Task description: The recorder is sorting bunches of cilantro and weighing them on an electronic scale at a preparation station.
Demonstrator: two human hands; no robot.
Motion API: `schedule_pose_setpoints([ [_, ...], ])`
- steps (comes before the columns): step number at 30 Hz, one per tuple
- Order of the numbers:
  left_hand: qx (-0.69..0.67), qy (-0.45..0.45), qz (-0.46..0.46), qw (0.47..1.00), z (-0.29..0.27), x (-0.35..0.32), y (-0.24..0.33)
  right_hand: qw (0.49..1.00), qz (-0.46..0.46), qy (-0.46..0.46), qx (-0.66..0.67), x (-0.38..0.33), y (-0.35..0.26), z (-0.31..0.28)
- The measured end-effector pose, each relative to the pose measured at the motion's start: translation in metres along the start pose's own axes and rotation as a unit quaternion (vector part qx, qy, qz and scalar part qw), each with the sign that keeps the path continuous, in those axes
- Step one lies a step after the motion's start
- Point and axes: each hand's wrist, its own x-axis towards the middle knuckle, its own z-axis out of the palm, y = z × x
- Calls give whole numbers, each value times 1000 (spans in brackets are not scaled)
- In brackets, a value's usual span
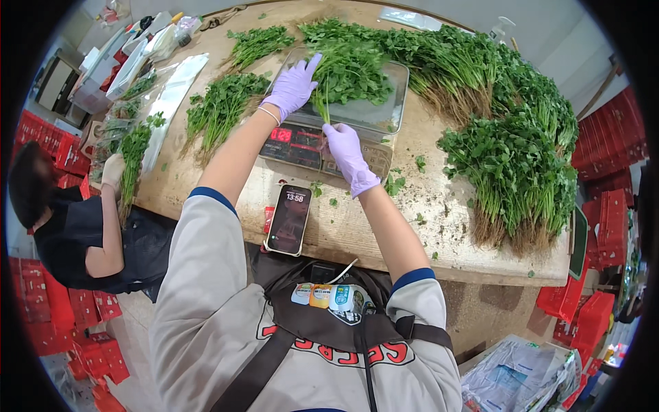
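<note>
My right hand (348, 152), in a purple glove, is closed around the lower stems of a bunch of leafy herbs (322, 103) that looks like cilantro. Its leaves reach up over the metal tray of a digital scale (395, 113), and their tips are blurred. At the left edge of the tray is my left hand (294, 88), also gloved, with its fingers stretched out beside the leaves and nothing seen in its grasp. More herbs (364, 86) lie on the tray. Red digits glow on the scale's front panel (295, 143).
Large herb piles (508, 172) with roots cover the table's right and back; smaller bunches (223, 106) lie left. A phone (288, 218) rests near the front edge. At left, a co-worker's gloved hand (113, 170) holds another bunch. Red crates (607, 226) stand on both sides.
</note>
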Motion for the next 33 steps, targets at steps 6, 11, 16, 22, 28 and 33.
schedule_pose_setpoints([
  [6,-116,-2,-57,992,-19,21,23,999,47,-25,4,-18,1,-18],
  [11,-70,51,-107,991,12,11,-7,990,21,56,131,-55,-9,-61],
  [16,-19,-100,-113,988,-2,-33,-23,975,-43,207,63,-95,-20,-166],
  [22,-74,-69,-145,984,-73,-10,-34,942,-24,313,119,-157,-20,-247],
  [28,-122,-141,-119,975,-11,8,-45,937,-33,285,199,-164,-1,-247],
  [33,-154,-200,-137,958,-5,-20,3,946,-14,238,221,-153,-3,-214],
])
